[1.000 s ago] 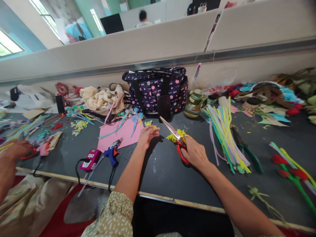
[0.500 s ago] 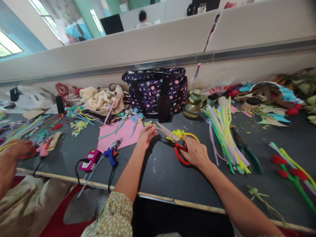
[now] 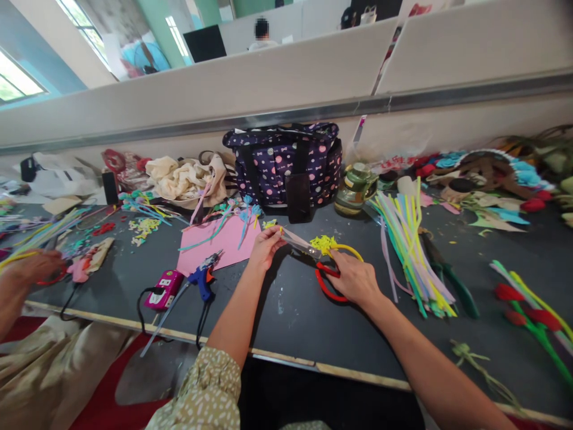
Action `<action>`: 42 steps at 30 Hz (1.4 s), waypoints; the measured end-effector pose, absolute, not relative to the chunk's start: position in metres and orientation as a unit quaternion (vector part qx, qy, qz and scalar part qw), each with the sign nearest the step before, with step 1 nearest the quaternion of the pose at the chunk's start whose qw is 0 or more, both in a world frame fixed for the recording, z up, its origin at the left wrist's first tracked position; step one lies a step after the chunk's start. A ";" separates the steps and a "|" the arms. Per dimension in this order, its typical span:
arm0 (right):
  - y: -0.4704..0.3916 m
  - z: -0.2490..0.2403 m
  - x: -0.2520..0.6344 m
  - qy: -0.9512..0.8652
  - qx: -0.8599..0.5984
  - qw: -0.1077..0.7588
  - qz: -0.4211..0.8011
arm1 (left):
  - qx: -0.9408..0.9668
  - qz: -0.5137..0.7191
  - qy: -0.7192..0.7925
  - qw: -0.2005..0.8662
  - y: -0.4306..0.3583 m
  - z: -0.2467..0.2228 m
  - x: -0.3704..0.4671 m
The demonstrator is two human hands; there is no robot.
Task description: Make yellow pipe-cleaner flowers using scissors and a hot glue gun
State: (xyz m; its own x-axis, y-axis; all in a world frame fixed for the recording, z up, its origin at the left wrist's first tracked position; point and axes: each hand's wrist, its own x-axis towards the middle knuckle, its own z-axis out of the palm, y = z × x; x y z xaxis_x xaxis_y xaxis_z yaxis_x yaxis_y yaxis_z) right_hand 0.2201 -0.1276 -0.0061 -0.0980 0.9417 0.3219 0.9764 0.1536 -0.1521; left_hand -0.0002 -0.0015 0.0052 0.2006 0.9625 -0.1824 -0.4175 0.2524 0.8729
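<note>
My right hand (image 3: 353, 276) grips scissors (image 3: 308, 248) with red and yellow handles. Their blades point left and reach the fingertips of my left hand (image 3: 267, 243). That hand is pinched around something small, with a bit of yellow at the fingertips; most of it is hidden. A pile of small yellow pieces (image 3: 323, 243) lies on the dark table just behind the scissors. Left of my left hand is a pink sheet (image 3: 219, 243) bearing blue and teal fuzzy stems.
A glue gun (image 3: 203, 280) and pink power block (image 3: 164, 291) are left of my forearm. Behind stand a dotted bag (image 3: 286, 161), phone (image 3: 298, 198) and green jar (image 3: 356, 188). Stem bundle (image 3: 412, 251) and pliers (image 3: 450, 275) lie right. A co-worker's hand (image 3: 38, 266) is far left.
The scissor blades have closed together near my left fingertips. The co-worker's hand at the far left has shifted slightly, and dark blades now show above it.
</note>
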 end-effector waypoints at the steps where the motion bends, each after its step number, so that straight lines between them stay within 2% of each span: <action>1: -0.127 -0.007 0.220 -0.740 -0.648 0.175 -0.049 | 0.354 0.501 0.388 0.688 -0.002 0.005 0.000; 11: -0.126 -0.012 0.222 -0.748 -0.639 0.174 -0.045 | 0.389 0.510 0.400 0.655 -0.004 0.006 0.001; 20: -0.126 -0.011 0.221 -0.747 -0.643 0.164 -0.044 | 0.491 0.509 0.431 0.560 -0.010 0.012 0.008; 29: -0.127 -0.011 0.222 -0.736 -0.651 0.183 -0.034 | 0.381 0.509 0.392 0.665 -0.007 0.010 0.003; 42: -0.128 -0.010 0.220 -0.724 -0.661 0.190 -0.054 | 0.356 0.481 0.372 0.710 -0.008 0.007 0.004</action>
